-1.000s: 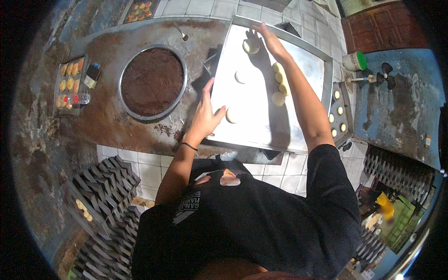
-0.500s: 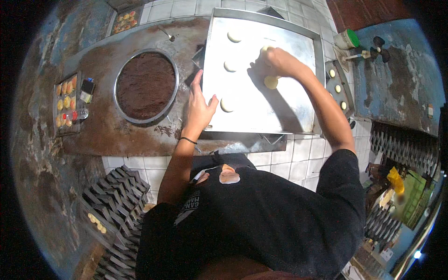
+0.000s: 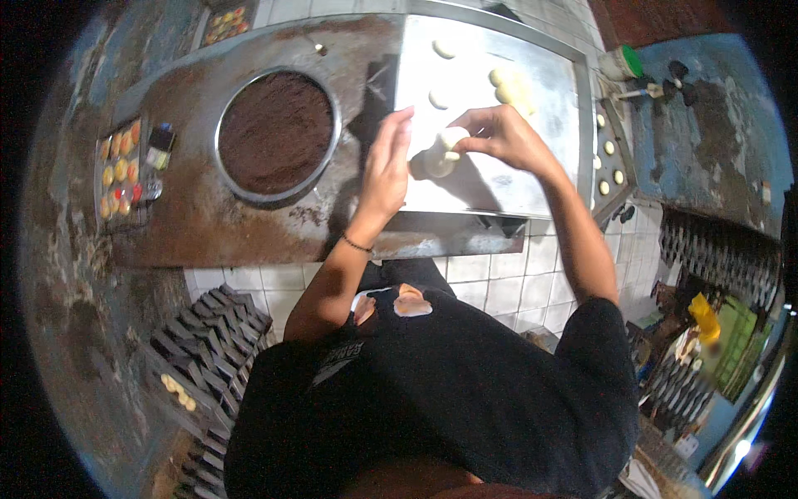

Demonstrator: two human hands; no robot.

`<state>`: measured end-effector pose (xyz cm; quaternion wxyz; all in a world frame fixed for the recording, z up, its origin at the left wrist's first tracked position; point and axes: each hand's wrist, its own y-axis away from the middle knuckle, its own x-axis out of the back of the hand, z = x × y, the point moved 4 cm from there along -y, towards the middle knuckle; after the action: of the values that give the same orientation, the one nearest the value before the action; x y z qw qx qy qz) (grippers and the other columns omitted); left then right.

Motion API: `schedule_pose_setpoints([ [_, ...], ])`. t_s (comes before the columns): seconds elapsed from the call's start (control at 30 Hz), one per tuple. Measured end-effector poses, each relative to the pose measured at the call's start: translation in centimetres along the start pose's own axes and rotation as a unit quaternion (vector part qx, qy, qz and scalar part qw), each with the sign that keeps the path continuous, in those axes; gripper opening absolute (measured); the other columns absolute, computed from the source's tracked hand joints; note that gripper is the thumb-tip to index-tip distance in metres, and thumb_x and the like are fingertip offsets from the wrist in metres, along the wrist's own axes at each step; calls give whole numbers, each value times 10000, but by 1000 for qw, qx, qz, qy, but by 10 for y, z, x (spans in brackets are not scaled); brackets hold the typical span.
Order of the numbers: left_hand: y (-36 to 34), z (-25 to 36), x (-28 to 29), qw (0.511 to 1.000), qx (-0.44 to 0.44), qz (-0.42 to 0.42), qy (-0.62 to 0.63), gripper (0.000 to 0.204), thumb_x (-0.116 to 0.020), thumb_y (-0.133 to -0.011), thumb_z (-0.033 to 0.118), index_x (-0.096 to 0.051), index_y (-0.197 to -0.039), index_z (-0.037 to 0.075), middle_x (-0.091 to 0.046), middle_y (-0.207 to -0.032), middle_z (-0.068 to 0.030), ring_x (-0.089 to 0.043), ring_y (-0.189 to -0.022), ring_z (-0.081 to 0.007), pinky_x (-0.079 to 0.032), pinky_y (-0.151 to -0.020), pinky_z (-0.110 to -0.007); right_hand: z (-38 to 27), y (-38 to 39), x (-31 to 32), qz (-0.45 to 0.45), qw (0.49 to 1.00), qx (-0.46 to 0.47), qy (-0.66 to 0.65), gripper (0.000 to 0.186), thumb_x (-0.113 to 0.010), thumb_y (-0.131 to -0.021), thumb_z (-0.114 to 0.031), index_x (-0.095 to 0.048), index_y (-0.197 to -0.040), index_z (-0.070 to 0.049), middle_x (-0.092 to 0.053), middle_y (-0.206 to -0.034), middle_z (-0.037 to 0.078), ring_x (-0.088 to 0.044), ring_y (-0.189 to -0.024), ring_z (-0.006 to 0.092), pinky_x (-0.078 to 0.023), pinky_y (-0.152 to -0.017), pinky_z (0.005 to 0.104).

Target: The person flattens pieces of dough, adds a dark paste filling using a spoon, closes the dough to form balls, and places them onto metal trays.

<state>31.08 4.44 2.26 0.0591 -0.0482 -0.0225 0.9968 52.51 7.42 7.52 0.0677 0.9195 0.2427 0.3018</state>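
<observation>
My left hand is open, fingers extended along the left edge of a bright metal tray. My right hand pinches a pale dough ball between thumb and fingers, just above the front-left of that tray, where another pale piece shows beneath it. Single pale rounds sit along the tray's left part, and yellowish dough pieces cluster toward its back right, behind my right hand.
A round metal pan of dark brown crumbly material sits left on the stained worktop, beside a tray of browned pastries. At right are a dark tray of dough rounds and a green-topped bucket. Stacked slatted racks stand lower left.
My right hand has come from the tray's back and middle toward the front-left, now pinching dough. My left hand stays by the left edge, its fingers slightly further over the tray.
</observation>
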Motion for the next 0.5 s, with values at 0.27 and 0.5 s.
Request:
schedule_pose_setpoints([
  [0.27, -14, 29, 86, 984, 14, 133, 121, 563, -451, -1135, 482, -532, -735, 93, -540, -699, 4, -531, -676, -90, -435, -628, -280, -118, -37, -120, 116, 948, 143, -260, 286, -791, -928, -115, -688, -1154, 27, -724, -992, 38, -673, -926, 114, -536, -854, 271],
  [0.5, -11, 65, 156, 935, 40, 73, 345, 517, -481, -1103, 558, -623, -881, 114, -551, -824, 69, -496, -761, -32, -404, -619, -247, -182, -102, -181, 343, 862, 101, -360, 146, -780, -954, -90, -748, -939, 52, -754, -860, 58, -654, -765, 70, -517, -683, 223],
])
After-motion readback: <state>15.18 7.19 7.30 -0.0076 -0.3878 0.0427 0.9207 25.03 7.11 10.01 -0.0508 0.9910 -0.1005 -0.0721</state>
